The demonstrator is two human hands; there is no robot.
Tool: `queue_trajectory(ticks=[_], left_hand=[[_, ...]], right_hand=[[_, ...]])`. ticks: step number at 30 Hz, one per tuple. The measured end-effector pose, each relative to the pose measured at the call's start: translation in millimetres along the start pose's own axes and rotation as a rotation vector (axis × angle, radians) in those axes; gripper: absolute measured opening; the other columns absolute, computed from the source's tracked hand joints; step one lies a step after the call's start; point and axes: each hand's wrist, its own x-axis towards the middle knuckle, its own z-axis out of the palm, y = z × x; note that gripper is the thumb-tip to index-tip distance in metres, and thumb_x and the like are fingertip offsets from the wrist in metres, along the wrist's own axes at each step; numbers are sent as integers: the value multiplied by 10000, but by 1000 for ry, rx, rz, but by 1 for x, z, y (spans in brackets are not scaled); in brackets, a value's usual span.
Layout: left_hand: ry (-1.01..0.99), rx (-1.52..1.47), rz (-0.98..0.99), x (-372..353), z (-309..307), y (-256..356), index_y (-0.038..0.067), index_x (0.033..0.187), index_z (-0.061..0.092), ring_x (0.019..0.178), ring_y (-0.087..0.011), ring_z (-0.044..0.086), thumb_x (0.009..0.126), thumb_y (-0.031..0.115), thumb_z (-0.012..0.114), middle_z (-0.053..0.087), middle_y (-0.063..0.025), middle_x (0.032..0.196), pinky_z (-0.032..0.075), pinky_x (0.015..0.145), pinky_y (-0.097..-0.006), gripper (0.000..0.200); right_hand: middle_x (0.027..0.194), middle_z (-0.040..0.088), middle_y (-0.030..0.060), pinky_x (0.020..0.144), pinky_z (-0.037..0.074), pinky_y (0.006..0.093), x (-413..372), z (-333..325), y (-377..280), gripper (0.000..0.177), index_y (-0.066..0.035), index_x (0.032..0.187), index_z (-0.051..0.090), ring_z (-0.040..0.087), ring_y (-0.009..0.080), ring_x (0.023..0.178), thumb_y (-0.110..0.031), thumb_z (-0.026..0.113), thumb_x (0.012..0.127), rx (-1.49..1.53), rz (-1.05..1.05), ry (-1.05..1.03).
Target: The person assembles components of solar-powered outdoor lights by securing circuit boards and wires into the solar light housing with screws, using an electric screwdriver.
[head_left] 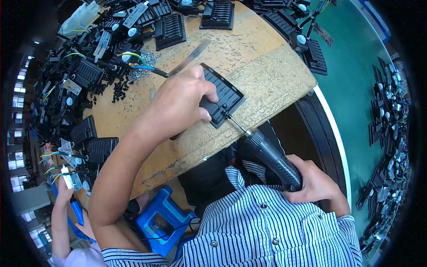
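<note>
My left hand [180, 100] grips a black finned floodlight housing [227, 98], thumb and fingers closed on its near left side. The housing rests tilted near the front edge of the worn wooden board. A cable with yellow-green and blue wires [149, 66] and a blurred label strip [193, 55] stick out beyond my knuckles. My right hand [313, 180] is wrapped round the rear of a black electric screwdriver [273, 155]. Its thin bit reaches the housing's near corner, at or very close to a screw there. Part of the housing is hidden under my left hand.
Many black lamp housings with sensors and wires lie heaped [89, 73] at the left and back. Black screws [120, 89] and small metal rings [144, 60] are scattered beside them. A blue stool [164, 218] stands below. Another person's hand [66, 193] works at lower left. More lamps line the green surface [356, 111].
</note>
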Motion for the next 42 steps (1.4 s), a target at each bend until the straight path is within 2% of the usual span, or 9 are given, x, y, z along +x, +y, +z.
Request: queue_trajectory(ticks=[9, 15, 20, 32, 38, 42], left_hand=[[-46, -118, 133, 8, -1, -14, -17, 795, 633, 758, -260, 575, 523, 14, 783, 552, -96, 812, 470, 687, -339, 312], [-96, -66, 145, 9, -5, -12, -18, 797, 634, 764, -271, 582, 537, 48, 786, 548, -107, 821, 475, 699, -356, 308], [-76, -76, 175, 8, -3, -15, -16, 789, 637, 760, -267, 593, 542, 47, 785, 550, -107, 820, 486, 703, -356, 294], [-36, -112, 199, 9, -2, -18, -18, 776, 645, 737, -263, 603, 532, 14, 772, 559, -106, 796, 493, 683, -353, 277], [-25, -105, 201, 9, -1, -19, -19, 773, 645, 733, -266, 602, 528, 4, 767, 555, -109, 775, 491, 677, -354, 274], [-38, -95, 176, 9, -3, -18, -21, 771, 645, 734, -266, 603, 528, 0, 768, 554, -111, 773, 491, 675, -353, 273]], right_hand=[[955, 609, 255, 780, 508, 336, -4, -3, -15, 727, 88, 1227, 380, 646, 307, 835, -209, 717, 656, -17, 83, 13], [911, 620, 238, 745, 510, 333, -5, -5, -24, 684, 78, 1198, 401, 654, 287, 790, -177, 726, 654, -43, 99, 27], [913, 622, 240, 734, 514, 330, -6, -6, -29, 705, 84, 1207, 396, 656, 293, 773, -189, 722, 645, -88, 170, 16], [947, 614, 247, 739, 518, 334, -4, -4, -32, 710, 77, 1212, 392, 653, 296, 801, -154, 729, 630, -94, 147, 25], [892, 615, 203, 694, 514, 305, -1, -11, -24, 695, 62, 1213, 393, 644, 259, 743, -130, 728, 636, 3, 131, -53], [836, 602, 128, 652, 504, 277, 2, -20, -18, 672, 26, 1230, 390, 607, 190, 661, -85, 714, 652, 177, 57, -179]])
